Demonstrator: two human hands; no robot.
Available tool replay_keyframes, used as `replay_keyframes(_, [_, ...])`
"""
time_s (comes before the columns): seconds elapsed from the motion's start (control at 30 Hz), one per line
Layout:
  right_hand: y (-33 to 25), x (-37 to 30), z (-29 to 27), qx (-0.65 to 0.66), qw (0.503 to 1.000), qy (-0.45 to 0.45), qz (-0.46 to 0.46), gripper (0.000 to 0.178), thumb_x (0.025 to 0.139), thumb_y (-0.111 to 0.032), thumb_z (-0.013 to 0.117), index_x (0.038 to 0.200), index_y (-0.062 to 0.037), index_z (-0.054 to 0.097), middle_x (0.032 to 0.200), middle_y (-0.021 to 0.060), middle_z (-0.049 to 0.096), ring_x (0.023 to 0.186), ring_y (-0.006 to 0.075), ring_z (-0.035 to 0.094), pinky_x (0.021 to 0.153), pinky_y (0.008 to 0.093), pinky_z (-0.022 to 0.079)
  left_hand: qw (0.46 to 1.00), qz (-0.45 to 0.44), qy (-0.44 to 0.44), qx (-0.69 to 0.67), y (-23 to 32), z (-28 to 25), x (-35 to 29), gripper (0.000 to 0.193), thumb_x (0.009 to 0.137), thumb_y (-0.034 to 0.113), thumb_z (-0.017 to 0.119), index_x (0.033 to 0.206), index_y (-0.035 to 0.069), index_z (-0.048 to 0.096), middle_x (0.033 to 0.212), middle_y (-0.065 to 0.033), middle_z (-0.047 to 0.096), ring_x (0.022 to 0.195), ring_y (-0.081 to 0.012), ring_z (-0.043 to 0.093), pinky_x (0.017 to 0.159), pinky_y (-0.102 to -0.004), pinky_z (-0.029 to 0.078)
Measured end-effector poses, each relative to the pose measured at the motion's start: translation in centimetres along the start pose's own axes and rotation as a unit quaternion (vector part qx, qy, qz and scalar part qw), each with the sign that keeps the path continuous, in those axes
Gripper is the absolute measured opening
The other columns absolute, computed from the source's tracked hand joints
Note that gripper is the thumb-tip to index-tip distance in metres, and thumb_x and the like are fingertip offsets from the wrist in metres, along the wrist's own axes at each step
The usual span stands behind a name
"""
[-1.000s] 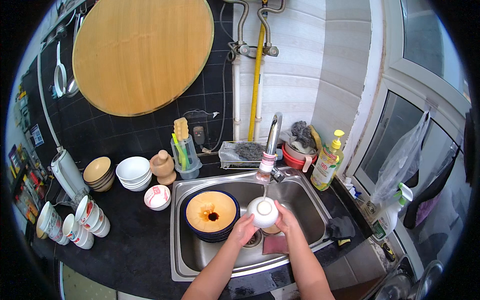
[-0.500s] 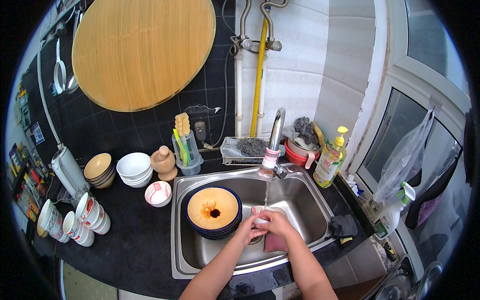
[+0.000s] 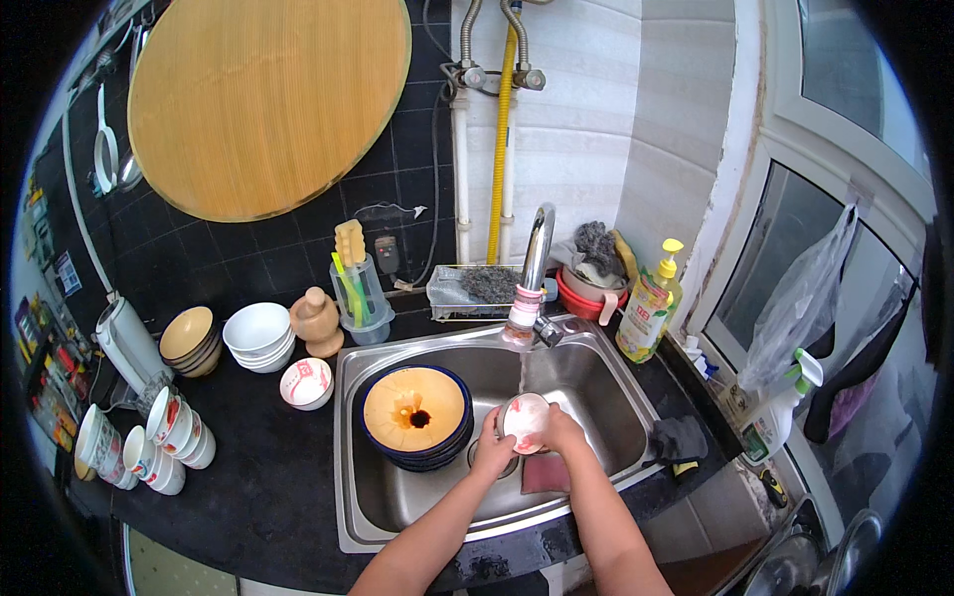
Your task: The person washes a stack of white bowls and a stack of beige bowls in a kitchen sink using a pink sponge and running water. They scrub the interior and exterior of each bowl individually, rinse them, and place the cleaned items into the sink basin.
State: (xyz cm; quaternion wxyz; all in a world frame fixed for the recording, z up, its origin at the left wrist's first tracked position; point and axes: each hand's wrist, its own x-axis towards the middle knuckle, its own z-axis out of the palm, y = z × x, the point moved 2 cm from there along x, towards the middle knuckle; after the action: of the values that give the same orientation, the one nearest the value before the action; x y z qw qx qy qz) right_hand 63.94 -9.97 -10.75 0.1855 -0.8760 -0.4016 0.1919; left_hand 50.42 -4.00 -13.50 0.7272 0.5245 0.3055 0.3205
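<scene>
Both my hands hold a small white bowl (image 3: 523, 417) with reddish marks inside, its open side tilted up toward me. My left hand (image 3: 493, 452) grips the bowl's left side, and my right hand (image 3: 563, 433) has its right side. Just behind it, a thin stream of water runs from the chrome faucet (image 3: 537, 248). A dusky pink cloth or pad (image 3: 545, 475) lies on the floor of the steel sink (image 3: 397, 509), below my right hand. Left of my hands, a stack of yellow bowls with dark blue rims (image 3: 388, 402) stands in the sink, brown liquid in the top one.
On the left counter stand white bowls (image 3: 260, 343), a small red-patterned bowl (image 3: 306, 384), a wooden pestle-shaped piece (image 3: 316, 323) and patterned cups (image 3: 174, 427). A yellow soap bottle (image 3: 651, 313) is behind the sink's right corner. Dark gloves (image 3: 678, 442) lie on the right edge.
My hands have turned the small bowl so its inside now faces up toward me, and brought it slightly nearer. The whole view has shifted a little.
</scene>
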Motion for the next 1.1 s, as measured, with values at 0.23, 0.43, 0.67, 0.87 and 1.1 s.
replay_keyframes(0.23, [-1.6,-1.1,-1.3,0.107,0.979,0.150,-0.088,0.030,0.081,-0.030,0.055,0.100,-0.0082,0.063,0.089,0.0208,0.062,0.085,0.0365,0.060,0.076,0.0419,0.047,0.984,-0.102,-0.015,-0.143,-1.1,-1.4,1.1,0.056,0.076,-0.008,0.033,0.130,0.006,0.028,0.124,-0.0178,0.042,0.107,-0.0346,0.052,0.076,-0.0456,0.054])
replay_keyframes(0.43, [-0.1,-1.0,-1.2,0.105,0.988,0.110,0.040,0.033,0.073,-0.027,0.058,0.099,-0.0069,0.065,0.091,0.0190,0.063,0.088,0.0330,0.061,0.079,0.0390,0.047,0.935,-0.246,-0.102,-0.235,-2.5,-1.7,1.3,0.041,0.084,0.012,0.048,0.119,-0.004,0.033,0.110,-0.0227,0.050,0.089,-0.0347,0.060,0.072,-0.0477,0.055])
replay_keyframes(0.67, [0.8,-0.2,0.1,0.121,0.987,-0.063,0.087,0.034,0.072,-0.024,0.055,0.095,-0.0007,0.065,0.088,0.0230,0.063,0.085,0.0336,0.062,0.077,0.0382,0.048,0.974,-0.220,-0.048,-0.012,0.3,-0.3,-0.3,0.047,0.076,0.007,0.052,0.118,-0.001,0.033,0.105,-0.0207,0.051,0.071,-0.0262,0.060,0.056,-0.0381,0.055])
replay_keyframes(0.87, [0.6,0.0,-0.2,0.100,0.981,0.159,-0.042,0.036,0.076,-0.022,0.052,0.092,0.0085,0.061,0.073,0.0228,0.063,0.058,0.0248,0.064,0.053,0.0351,0.051,0.933,-0.255,-0.102,-0.233,-3.2,-1.8,1.9,0.046,0.079,0.013,0.051,0.120,0.005,0.029,0.101,-0.0199,0.051,0.069,-0.0256,0.059,0.057,-0.0386,0.056])
replay_keyframes(1.1, [0.5,-0.5,-0.2,0.266,0.957,-0.059,0.094,0.034,0.081,-0.016,0.049,0.100,0.0114,0.056,0.079,0.0217,0.063,0.058,0.0286,0.064,0.046,0.0345,0.052,0.976,-0.201,-0.046,-0.065,0.1,-0.2,0.2,0.055,0.082,0.025,0.057,0.126,0.007,0.029,0.105,-0.0184,0.049,0.069,-0.0243,0.059,0.054,-0.0373,0.055])
